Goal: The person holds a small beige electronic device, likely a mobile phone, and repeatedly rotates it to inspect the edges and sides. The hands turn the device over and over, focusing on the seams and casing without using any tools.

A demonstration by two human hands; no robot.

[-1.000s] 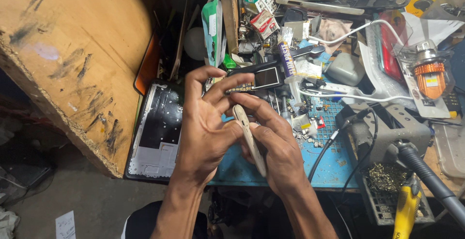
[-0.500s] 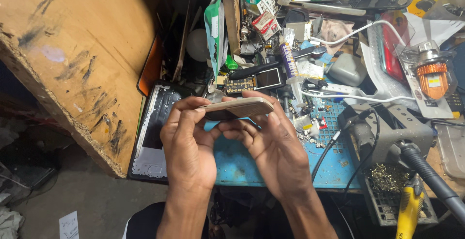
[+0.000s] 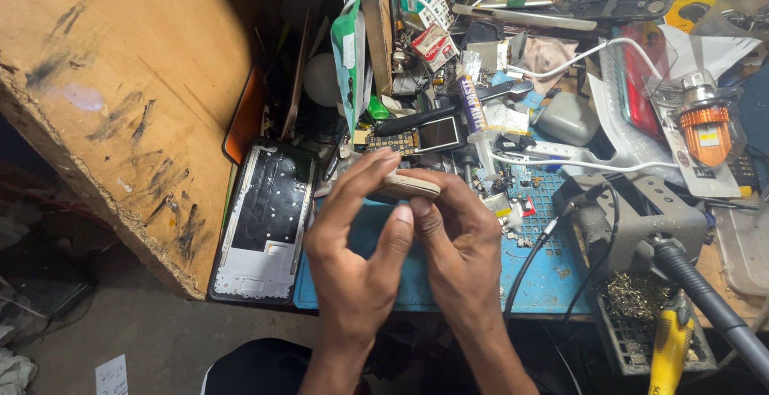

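Since half a second earlier the beige phone [image 3: 406,186] had turned from broadside to edge-on and sat a little lower, over the blue mat [image 3: 553,271]; a second earlier it stood nearly upright between the palms. Judged as turning the piece over for inspection or to find a seam.

Left of the grip: wooden panel [image 3: 120,98], then a phone frame [image 3: 268,231] lying flat on the worktop, just beside the left hand [image 3: 356,263].

Left hand: fingers curled up over the phone's near end, thumb raised and apparently clear of it. Right hand [image 3: 456,251]: fingertips pressed on the phone's far end, pinching it from beneath. Phone held in the air, touching nothing else.

Beyond the grip: a small keypad handset [image 3: 420,135], a glue tube [image 3: 473,110], heaped parts.

Right of the grip: black cable [image 3: 533,251] crossing the mat, grey stand [image 3: 641,219], yellow tool [image 3: 671,347], orange-capped bulb [image 3: 705,126]. Clutter crowded the mat's far and right sides.
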